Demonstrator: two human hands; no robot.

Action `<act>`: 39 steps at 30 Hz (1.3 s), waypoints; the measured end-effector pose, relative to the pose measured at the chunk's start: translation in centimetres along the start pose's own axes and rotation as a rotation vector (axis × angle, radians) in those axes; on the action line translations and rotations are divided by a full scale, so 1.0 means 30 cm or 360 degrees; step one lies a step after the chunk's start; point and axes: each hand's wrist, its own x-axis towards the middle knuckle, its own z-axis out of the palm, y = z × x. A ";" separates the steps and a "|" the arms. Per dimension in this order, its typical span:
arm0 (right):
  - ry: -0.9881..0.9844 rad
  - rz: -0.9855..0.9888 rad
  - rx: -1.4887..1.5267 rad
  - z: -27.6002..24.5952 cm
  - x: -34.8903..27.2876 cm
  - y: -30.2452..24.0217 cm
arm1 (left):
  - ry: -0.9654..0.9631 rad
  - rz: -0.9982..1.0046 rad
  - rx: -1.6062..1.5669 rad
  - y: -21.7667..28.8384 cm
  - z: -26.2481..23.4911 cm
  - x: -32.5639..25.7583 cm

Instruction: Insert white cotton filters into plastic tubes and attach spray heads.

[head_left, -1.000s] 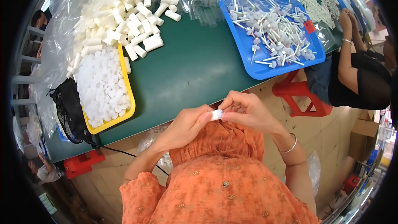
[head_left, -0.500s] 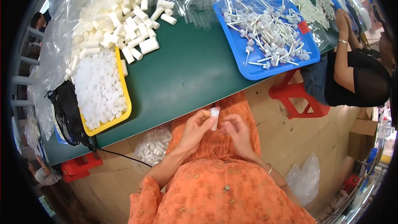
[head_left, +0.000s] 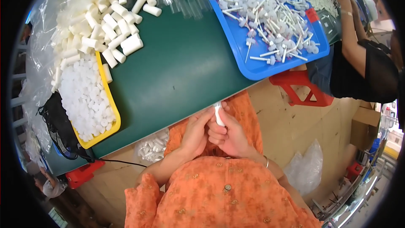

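Just off the table's near edge, both my hands meet around a small white tube (head_left: 219,117). My left hand (head_left: 196,131) is closed, its thumb and fingertips pinching the tube from the left side. My right hand (head_left: 233,136) wraps it from the right, fingers curled under and thumb along it. The fingers hide part of the tube; its upper end looks clear. Ahead on the right, a blue tray (head_left: 252,71) holds many white sticks with pale round caps (head_left: 276,25). A yellow tray (head_left: 114,120) full of small white plugs (head_left: 87,99) stands on the left.
White foam cylinders (head_left: 107,27) are heaped on the green table (head_left: 168,71), beside clear tubes (head_left: 187,4). A black mesh bag (head_left: 59,122) lies at left. Below are a bag of white pieces (head_left: 154,147), a plastic bag (head_left: 308,169) and a red stool (head_left: 301,85). A co-worker's arm (head_left: 352,44) is at right.
My right hand, which had its fingers apart beside the tube, has closed around it. The tube now sits deeper between both hands. The view has shifted a little.
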 end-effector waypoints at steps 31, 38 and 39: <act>-0.0577 -0.1654 -0.2868 0.045 -0.121 -0.152 | -0.0301 0.0243 0.0120 0.036 0.000 -0.149; -0.0527 -0.1942 -0.2774 0.046 -0.103 -0.140 | -0.0293 0.0143 0.0221 0.018 0.017 -0.149; -0.0460 -0.1931 -0.2795 0.042 -0.104 -0.131 | -0.0270 0.0037 0.0211 0.032 0.020 -0.154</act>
